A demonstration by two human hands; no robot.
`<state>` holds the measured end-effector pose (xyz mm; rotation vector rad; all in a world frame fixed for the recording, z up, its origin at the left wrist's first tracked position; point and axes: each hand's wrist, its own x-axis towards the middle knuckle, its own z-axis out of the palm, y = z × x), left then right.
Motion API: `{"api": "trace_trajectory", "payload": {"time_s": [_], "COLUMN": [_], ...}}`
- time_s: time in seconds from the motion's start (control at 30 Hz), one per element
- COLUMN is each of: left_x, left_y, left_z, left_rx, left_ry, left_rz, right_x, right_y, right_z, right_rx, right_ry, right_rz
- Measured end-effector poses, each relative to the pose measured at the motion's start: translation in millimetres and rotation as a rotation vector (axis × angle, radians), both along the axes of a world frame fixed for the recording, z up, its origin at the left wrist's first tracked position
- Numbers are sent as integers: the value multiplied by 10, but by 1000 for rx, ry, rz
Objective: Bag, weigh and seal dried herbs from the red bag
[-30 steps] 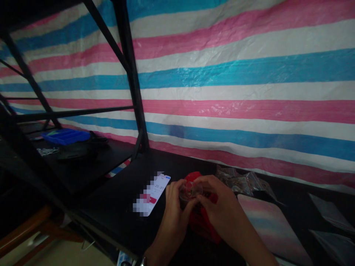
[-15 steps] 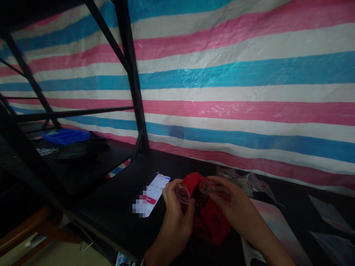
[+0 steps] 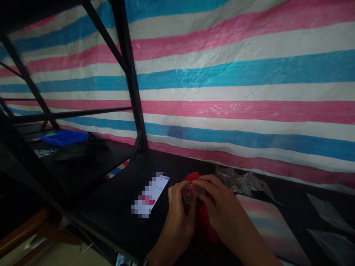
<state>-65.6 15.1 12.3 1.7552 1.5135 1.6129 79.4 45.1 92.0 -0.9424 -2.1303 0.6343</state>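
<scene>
My left hand (image 3: 180, 210) is wrapped round a small clear round plastic container (image 3: 189, 196), with its round opening facing me. My right hand (image 3: 222, 205) is closed at the container's right edge, holding a smaller clear round plastic cup (image 3: 197, 189) against it. Something reddish-brown shows through the clear plastic, too blurred to name. Below and behind both hands lies a red bag (image 3: 207, 225), mostly covered by them. A phone (image 3: 159, 190) with a lit timer screen lies left of my left hand.
Small zip bags (image 3: 244, 183) of small pieces lie behind my right hand. A shiny, reflective flat panel (image 3: 270, 225) sits to its right, with clear bags (image 3: 325, 212) beyond. Black metal posts (image 3: 135, 99) rise at left, where a blue tray (image 3: 65, 137) stands on another black surface.
My right hand has moved left, bringing the small cup from above the red bag to the container in my left hand. My left hand stays nearly in place.
</scene>
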Motion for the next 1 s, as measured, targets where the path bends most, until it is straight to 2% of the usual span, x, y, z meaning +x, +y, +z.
{"api": "trace_trajectory", "payload": {"time_s": [0.2, 0.33, 0.43, 0.53, 0.63, 0.73, 0.83, 0.93, 1.0], "left_x": [-10, -32, -52, -62, -65, -61, -29, 48, 106], "left_y": [7, 36, 42, 29, 16, 4, -22, -57, -80], "left_z": [-10, 7, 41, 60, 38, 3, 0, 27, 44], "left_rx": [50, 19, -16, -6, 52, 154, 204, 186, 173], "left_ry": [-29, -151, -248, -271, -212, -33, 112, 122, 56], "left_rz": [24, 57, 112, 130, 172, 238, 223, 211, 192], "right_x": [19, 110, 196, 204, 107, -36, -122, -106, -50], "right_y": [9, 121, 215, 201, 58, -107, -170, -140, -116], "right_z": [10, -88, -212, -268, -188, -55, 19, 43, 67], "right_rx": [-39, -81, -119, -152, -165, -252, -245, -157, -155], "right_ry": [91, 175, 128, 35, 32, 84, 89, 120, 173], "right_rz": [-42, -138, -190, -158, -123, -36, -65, -120, -128]}}
